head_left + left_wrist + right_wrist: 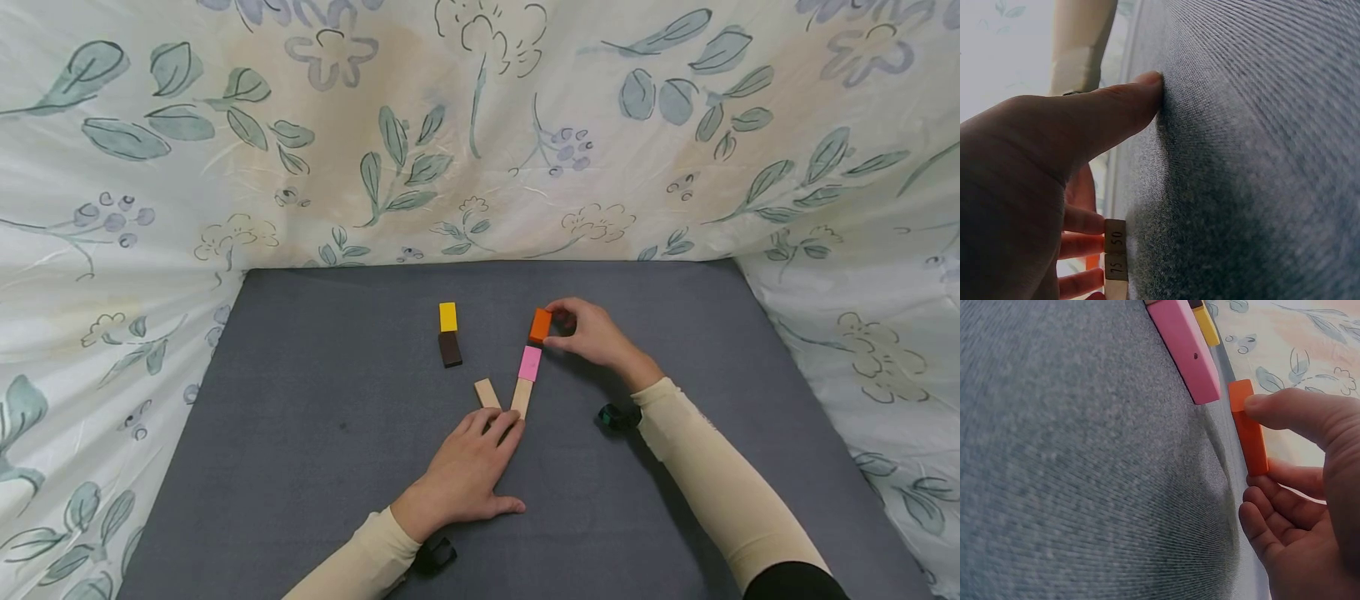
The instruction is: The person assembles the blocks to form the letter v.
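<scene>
My right hand (596, 333) pinches an orange block (540, 325) between thumb and fingers. In the right wrist view that orange block (1249, 428) stands apart from the end of a pink block (1188, 353). Below it in the head view, the pink block (529, 364) lies end to end with a plain wooden block (522, 396). My left hand (468, 467) rests its outstretched fingertips at the near ends of this block and a second, slanted wooden block (487, 393). Numbers mark two wooden blocks (1115, 236) beside the fingers in the left wrist view.
Left of the hands, a yellow block (447, 317) and a dark brown block (450, 350) lie end to end. They sit on a grey cloth surface (322, 375). A floral curtain (480, 183) surrounds its back and sides.
</scene>
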The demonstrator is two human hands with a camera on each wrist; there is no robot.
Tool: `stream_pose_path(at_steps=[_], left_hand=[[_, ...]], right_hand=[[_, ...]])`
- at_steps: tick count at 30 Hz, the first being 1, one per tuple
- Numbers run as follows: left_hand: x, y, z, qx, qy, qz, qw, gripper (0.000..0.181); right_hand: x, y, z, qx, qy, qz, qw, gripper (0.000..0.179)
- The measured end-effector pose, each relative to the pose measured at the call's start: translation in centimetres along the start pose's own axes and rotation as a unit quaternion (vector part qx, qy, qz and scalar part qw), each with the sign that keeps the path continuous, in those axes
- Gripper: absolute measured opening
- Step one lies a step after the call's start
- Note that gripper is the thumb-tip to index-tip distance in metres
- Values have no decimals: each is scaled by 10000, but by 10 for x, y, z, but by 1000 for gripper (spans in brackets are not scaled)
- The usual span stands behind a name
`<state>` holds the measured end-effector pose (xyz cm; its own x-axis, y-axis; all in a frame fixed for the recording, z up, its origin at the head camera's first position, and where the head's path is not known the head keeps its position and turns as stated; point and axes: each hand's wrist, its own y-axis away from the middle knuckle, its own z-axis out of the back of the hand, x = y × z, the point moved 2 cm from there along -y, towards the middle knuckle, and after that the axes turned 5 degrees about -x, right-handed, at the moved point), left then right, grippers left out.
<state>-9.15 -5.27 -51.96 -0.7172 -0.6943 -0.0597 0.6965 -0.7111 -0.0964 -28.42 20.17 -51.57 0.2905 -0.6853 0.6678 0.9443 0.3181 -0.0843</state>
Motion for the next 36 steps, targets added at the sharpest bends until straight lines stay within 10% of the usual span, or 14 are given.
stream_pose_path(at_steps=[36], left_hand=[[2, -1, 1, 148, -13, -8, 9999, 112]], right_hand=[[0, -1, -7, 209, -29, 121, 9997, 59]])
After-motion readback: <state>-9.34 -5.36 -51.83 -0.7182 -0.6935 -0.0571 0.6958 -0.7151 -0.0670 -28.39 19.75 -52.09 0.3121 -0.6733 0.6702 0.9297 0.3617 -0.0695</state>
